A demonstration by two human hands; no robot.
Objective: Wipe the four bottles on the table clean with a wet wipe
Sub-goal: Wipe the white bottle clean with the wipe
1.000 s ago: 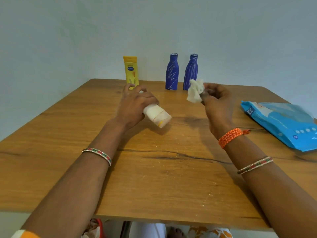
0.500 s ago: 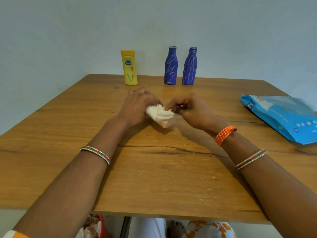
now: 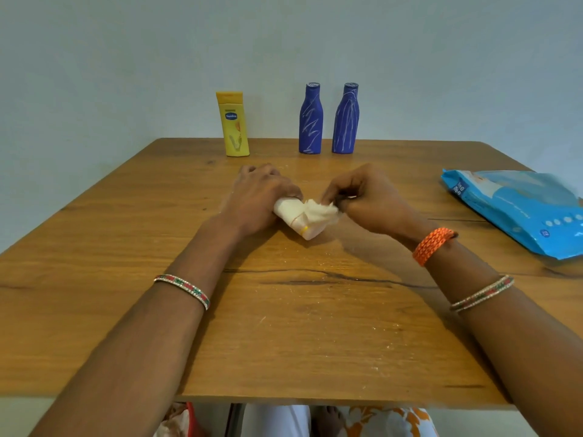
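The left hand (image 3: 258,201) is covering the upper part of the white bottle (image 3: 295,217), so its cap end is not showing. The wet wipe (image 3: 320,211) is hiding part of the same bottle, and the fingertips of the right hand (image 3: 366,200) are lying behind the wipe. The blue wipes pack (image 3: 517,209) is being cut off by the right edge. The small print on the yellow bottle (image 3: 233,124) is too small to read. Under the table (image 3: 94,247), only a part of some patterned cloth (image 3: 388,421) is showing
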